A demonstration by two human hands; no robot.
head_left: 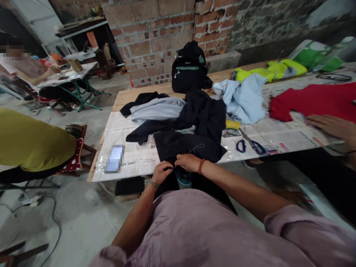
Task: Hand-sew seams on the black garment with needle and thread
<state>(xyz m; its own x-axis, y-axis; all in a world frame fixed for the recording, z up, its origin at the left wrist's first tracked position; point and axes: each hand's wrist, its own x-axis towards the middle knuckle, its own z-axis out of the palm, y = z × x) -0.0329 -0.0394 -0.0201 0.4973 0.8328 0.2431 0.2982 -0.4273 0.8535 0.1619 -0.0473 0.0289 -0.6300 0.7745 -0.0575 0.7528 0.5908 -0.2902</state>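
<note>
Pinching the border of a black cloth (180, 144), the left hand (160, 173) and the right hand (188, 162) were close together.
Both were grasping it at the near edge of the table (124, 97); a pale thread (199, 145) lay upon it. A phone (114, 158) was close to the near left corner, scissors (259, 148) lay to the right by the near edge, and a black backpack (188, 72) stood toward the far edge.

The papered table (122, 101) carries dark clothes (186, 145), scissors (253, 143), phone (114, 158) and backpack (188, 74).
</note>
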